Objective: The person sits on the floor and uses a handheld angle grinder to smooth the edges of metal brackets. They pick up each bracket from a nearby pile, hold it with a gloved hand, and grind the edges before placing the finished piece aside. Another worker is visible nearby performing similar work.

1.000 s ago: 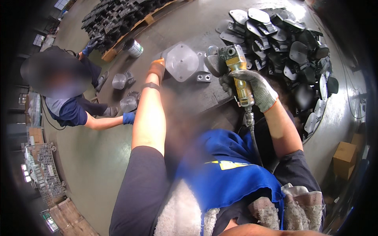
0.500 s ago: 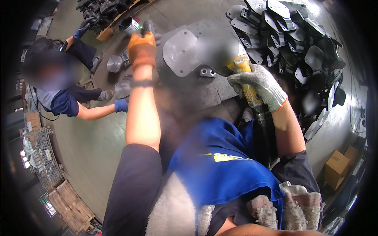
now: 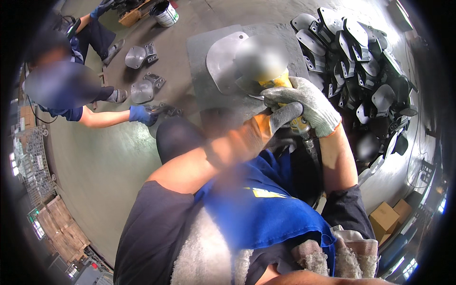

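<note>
My right hand [image 3: 316, 107], in a white knit glove, is wrapped round the yellow body of a power grinder [image 3: 300, 125]. Across my front reaches my left hand [image 3: 280, 118], in an orange and grey glove, its fingers closed on the grinder's body just below the right hand. The grinder's head end lies over a rounded grey metal plate [image 3: 221, 59], and a blurred patch covers the contact there. That plate rests on a flat dark slab [image 3: 197, 50]. A cable or hose [image 3: 311, 149] runs down from the grinder's rear.
A large pile of metal brackets [image 3: 356, 57] lies to the right. Two brackets [image 3: 135, 57] sit on the floor at left, near a co-worker's blue-gloved hand [image 3: 140, 115] touching another bracket. A paint-type can [image 3: 166, 14] stands at the back; cardboard boxes [image 3: 384, 218] are at lower right.
My left hand has come back from the far left, near the can, to the grinder. The grinder has shifted slightly left. The co-worker's hand now touches a bracket.
</note>
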A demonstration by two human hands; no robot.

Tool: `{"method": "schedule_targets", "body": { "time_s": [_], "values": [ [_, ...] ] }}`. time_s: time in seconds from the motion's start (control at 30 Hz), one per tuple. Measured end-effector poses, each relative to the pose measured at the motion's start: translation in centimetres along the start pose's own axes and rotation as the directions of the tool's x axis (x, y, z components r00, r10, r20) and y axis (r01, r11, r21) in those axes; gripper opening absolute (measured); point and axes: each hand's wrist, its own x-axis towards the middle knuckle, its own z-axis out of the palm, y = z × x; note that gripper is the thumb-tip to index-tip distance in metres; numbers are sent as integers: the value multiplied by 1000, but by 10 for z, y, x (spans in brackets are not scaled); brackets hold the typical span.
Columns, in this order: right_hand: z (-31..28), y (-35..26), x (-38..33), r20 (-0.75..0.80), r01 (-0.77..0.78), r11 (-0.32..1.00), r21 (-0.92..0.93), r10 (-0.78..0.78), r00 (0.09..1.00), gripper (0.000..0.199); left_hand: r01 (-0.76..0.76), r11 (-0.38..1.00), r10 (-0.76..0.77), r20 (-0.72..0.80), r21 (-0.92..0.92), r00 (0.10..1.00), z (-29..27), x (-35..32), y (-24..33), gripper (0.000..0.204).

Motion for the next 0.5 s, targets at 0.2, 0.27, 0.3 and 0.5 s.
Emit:
{"method": "schedule_targets", "body": {
  "time_s": [0.2,0.27,0.3,0.5],
  "values": [
    [-2,23,34,25,163,986,-19,-163,986,32,241,777,-403,-166,-581,900,3,12,34,35],
    [5,18,42,27,119,988,98,-122,992,30,297,628,-526,-112,-719,843,2,12,25,38],
    [10,9,44,41,26,986,166,-33,999,29,299,630,-534,-121,-717,837,2,11,2,45],
    [18,5,51,-16,-93,957,274,101,995,30,160,982,-181,-262,-98,948,-9,-3,23,37]
  ]
}}
